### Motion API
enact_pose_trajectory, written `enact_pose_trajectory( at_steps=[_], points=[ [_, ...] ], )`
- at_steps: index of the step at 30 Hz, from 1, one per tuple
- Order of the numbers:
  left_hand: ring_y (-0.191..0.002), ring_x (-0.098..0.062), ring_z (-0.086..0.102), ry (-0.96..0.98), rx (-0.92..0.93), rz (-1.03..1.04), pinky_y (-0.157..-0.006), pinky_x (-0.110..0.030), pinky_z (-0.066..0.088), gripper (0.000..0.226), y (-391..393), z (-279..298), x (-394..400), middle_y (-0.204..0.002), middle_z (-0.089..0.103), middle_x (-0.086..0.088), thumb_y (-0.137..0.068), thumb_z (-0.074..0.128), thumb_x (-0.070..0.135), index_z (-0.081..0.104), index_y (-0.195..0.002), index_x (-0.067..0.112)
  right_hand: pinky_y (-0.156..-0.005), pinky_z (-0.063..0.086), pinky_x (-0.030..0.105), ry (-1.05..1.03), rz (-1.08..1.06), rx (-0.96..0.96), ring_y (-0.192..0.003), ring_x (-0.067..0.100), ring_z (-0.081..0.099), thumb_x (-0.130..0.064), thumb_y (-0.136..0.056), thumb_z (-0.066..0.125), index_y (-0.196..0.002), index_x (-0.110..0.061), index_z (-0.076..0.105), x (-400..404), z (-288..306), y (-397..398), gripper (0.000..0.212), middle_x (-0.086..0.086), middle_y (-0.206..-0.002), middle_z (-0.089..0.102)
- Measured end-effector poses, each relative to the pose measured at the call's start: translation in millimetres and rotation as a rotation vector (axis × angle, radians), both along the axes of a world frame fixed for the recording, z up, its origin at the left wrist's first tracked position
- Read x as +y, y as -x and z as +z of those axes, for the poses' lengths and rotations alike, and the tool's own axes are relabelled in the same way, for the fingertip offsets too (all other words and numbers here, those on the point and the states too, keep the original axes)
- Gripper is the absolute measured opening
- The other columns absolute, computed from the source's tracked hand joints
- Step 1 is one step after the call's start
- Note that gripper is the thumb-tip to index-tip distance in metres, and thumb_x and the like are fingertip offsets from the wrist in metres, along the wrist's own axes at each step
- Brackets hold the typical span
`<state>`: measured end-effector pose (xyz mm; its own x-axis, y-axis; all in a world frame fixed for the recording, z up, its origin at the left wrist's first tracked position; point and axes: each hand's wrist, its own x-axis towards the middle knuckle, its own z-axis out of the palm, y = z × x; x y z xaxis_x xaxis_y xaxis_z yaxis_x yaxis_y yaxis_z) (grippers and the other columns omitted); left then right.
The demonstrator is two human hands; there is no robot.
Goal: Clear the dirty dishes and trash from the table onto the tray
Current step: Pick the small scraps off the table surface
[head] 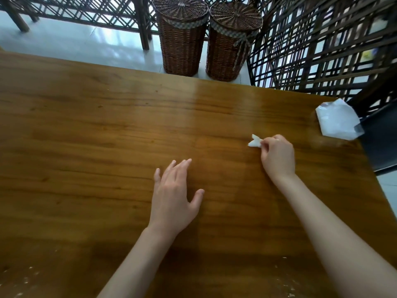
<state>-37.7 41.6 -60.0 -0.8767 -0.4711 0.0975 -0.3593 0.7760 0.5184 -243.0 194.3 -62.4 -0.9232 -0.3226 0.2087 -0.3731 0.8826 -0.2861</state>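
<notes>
A: Right hand (277,157) pinches a small crumpled paper scrap (255,141) at the fingertips, right of centre on the wooden table (96,125). Whether the scrap touches the wood, cannot tell.

B: Handling?

A: Likely featherweight, soft, crushable. Any edge will do for a pinch; slip risk looks low.

B: Other hand?

A: Left hand (175,198) spread flat and low over the table, fingers straight, holding nothing. A white plastic wrapper (337,120) lies at the far right edge. No tray in view.
</notes>
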Motion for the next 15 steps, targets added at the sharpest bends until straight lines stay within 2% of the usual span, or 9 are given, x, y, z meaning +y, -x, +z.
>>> enact_pose_trajectory(
  at_steps=[4, 7, 12, 15],
  points=[
    [-0.136, -0.017, 0.034, -0.013, 0.016, -0.027, -0.111, -0.037, 0.002, 0.068, -10.1, 2.1, 11.1, -0.139, 0.049, 0.002, -0.08, 0.067, 0.04, 0.04, -0.14, 0.02, -0.079, 0.048, 0.031, 0.055, -0.187, -0.025, -0.093, 0.026, 0.061, -0.01, -0.092, 0.054, -0.109, -0.001, 0.068, 15.4, -2.2, -3.9, 0.023, 0.015, -0.102, 0.067],
    [-0.136, -0.017, 0.034, 0.006, 0.009, -0.026, -0.11, -0.037, 0.001, 0.069, -20.3, 2.1, 11.6, -0.14, 0.048, 0.002, -0.08, 0.067, 0.041, 0.04, -0.14, 0.021, -0.083, 0.049, 0.031, 0.123, -0.221, -0.065, -0.095, 0.024, 0.063, -0.01, -0.09, 0.058, -0.108, -0.004, 0.068, -8.7, -1.2, -13.3, 0.022, 0.012, -0.103, 0.069],
    [-0.135, -0.018, 0.036, 0.031, -0.011, -0.001, -0.111, -0.038, 0.007, 0.07, -36.7, 1.1, 9.3, -0.138, 0.05, 0.001, -0.079, 0.069, 0.04, 0.041, -0.139, 0.019, -0.086, 0.051, 0.039, 0.173, 0.038, -0.169, -0.093, 0.027, 0.063, -0.012, -0.088, 0.06, -0.1, -0.006, 0.072, -64.9, 1.6, -47.2, 0.019, 0.012, -0.099, 0.07],
    [-0.135, -0.019, 0.037, 0.034, -0.017, 0.006, -0.111, -0.038, 0.008, 0.07, -47.4, 0.2, 8.9, -0.138, 0.05, 0.0, -0.079, 0.07, 0.039, 0.041, -0.139, 0.019, -0.086, 0.05, 0.038, 0.185, 0.149, -0.21, -0.095, 0.025, 0.062, -0.011, -0.09, 0.055, -0.098, -0.006, 0.072, -95.0, 1.5, -66.6, 0.02, 0.012, -0.1, 0.068]
  ],
)
